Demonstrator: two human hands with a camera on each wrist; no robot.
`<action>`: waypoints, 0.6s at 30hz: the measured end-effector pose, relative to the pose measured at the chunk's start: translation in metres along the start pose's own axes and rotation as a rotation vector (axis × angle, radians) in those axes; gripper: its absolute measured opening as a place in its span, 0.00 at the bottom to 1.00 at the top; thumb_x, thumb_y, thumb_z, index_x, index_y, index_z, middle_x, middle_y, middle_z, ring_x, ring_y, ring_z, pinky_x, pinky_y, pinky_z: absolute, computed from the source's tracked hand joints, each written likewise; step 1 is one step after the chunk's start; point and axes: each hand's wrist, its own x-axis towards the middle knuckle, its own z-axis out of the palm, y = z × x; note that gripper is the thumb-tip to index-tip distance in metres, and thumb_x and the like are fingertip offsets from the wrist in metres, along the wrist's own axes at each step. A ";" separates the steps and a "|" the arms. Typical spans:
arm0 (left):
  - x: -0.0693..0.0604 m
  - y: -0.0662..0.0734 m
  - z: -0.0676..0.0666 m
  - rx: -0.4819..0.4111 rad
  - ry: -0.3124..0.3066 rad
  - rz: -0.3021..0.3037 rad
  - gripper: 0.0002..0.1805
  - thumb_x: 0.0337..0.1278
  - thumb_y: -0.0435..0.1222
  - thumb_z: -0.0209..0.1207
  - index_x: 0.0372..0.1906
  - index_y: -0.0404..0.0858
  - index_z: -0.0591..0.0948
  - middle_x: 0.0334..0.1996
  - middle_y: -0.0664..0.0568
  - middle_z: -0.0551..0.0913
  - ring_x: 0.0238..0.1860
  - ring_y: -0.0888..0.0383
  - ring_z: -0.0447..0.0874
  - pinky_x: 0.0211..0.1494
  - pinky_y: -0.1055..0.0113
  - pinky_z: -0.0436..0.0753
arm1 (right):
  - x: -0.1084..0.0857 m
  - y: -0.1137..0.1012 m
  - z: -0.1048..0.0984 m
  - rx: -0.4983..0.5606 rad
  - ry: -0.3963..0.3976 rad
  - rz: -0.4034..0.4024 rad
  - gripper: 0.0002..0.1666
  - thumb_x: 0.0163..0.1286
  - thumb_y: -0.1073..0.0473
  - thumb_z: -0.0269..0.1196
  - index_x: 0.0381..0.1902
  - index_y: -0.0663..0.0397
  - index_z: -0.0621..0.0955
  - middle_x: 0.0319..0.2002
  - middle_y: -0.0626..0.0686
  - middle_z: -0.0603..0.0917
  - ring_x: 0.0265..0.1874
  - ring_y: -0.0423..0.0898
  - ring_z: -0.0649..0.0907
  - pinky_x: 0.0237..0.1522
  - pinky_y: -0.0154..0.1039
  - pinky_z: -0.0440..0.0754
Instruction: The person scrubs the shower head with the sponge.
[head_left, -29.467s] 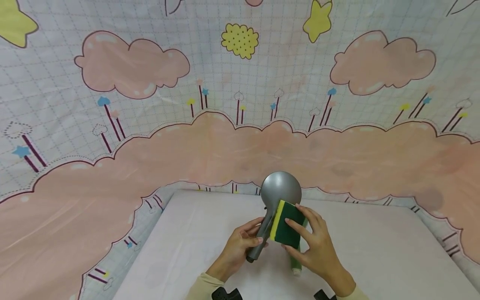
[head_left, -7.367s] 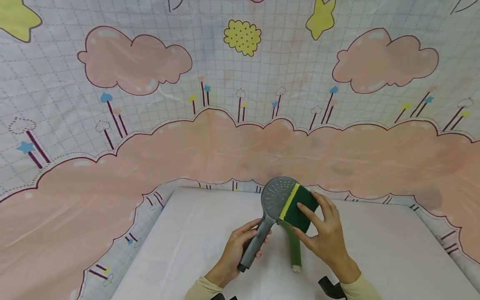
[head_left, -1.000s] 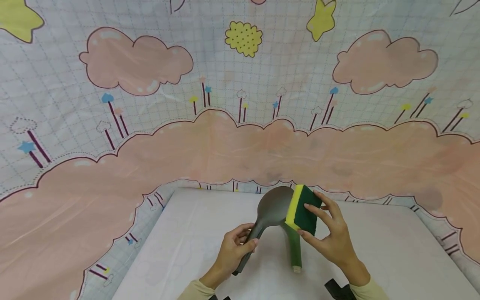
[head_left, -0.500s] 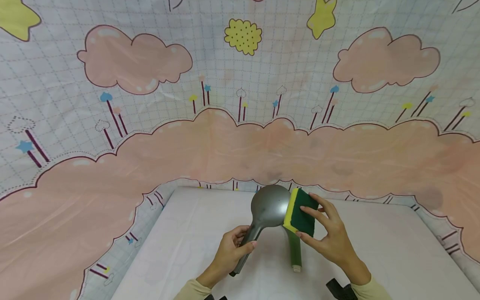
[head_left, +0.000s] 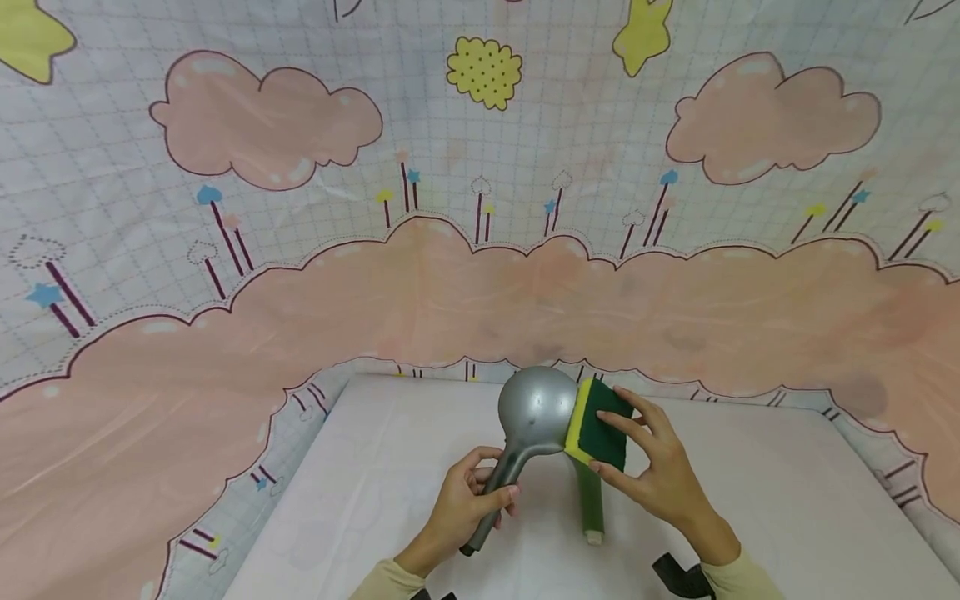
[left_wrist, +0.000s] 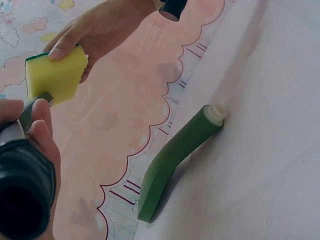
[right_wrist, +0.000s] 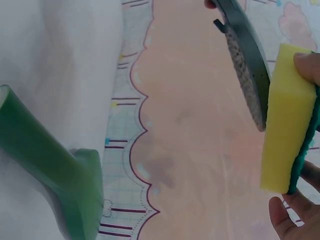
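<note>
My left hand [head_left: 467, 510] grips the handle of a grey shower head [head_left: 537, 408]. Its smooth rounded back faces the head camera; in the right wrist view its speckled nozzle face shows at a slant. With fingertips and thumb, my right hand [head_left: 663, 467] holds a sponge [head_left: 602, 427] by its edges. The sponge's yellow foam [right_wrist: 289, 120] side is turned to the shower head and meets its right rim; the dark green scouring side faces away. In the left wrist view, black shower head handle end [left_wrist: 25, 187] fills the near left corner.
On the white tabletop [head_left: 360, 475], below the sponge, lies a green bent handle-like object [head_left: 590, 504] with a pale end; its far part widens. A patterned cloth [head_left: 480, 308] with clouds and stars hangs behind the table. A dark strap device [head_left: 681, 577] sits at the right wrist.
Seven seconds ago the nozzle face pointed at the head camera; now the back does. Over the last second the shower head has tilted and shifted slightly left, with the sponge moving slightly left and down.
</note>
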 end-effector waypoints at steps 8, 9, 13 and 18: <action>0.000 0.000 0.000 -0.001 -0.024 0.047 0.26 0.60 0.29 0.61 0.61 0.24 0.68 0.36 0.44 0.88 0.26 0.64 0.85 0.25 0.74 0.80 | 0.009 0.001 -0.002 -0.021 -0.032 0.019 0.38 0.45 0.54 0.79 0.58 0.45 0.81 0.69 0.60 0.70 0.60 0.52 0.71 0.53 0.29 0.69; 0.000 0.000 0.000 0.003 -0.031 0.057 0.26 0.61 0.29 0.60 0.61 0.24 0.68 0.37 0.38 0.87 0.26 0.64 0.85 0.25 0.74 0.80 | 0.009 0.002 -0.002 -0.025 -0.033 0.020 0.38 0.45 0.54 0.79 0.58 0.46 0.81 0.68 0.60 0.70 0.60 0.53 0.71 0.53 0.29 0.69; -0.001 0.000 0.000 0.028 -0.047 0.083 0.24 0.63 0.29 0.57 0.62 0.25 0.69 0.39 0.26 0.83 0.28 0.64 0.85 0.26 0.73 0.81 | 0.012 0.004 -0.001 -0.036 -0.033 0.021 0.38 0.45 0.54 0.79 0.58 0.46 0.81 0.68 0.60 0.70 0.60 0.54 0.71 0.53 0.31 0.69; 0.001 -0.002 0.000 0.020 -0.049 0.082 0.24 0.64 0.29 0.57 0.63 0.26 0.69 0.37 0.46 0.87 0.29 0.64 0.85 0.27 0.73 0.81 | 0.015 0.004 0.002 -0.039 -0.032 0.028 0.39 0.44 0.55 0.80 0.58 0.46 0.81 0.68 0.61 0.70 0.61 0.54 0.71 0.54 0.31 0.70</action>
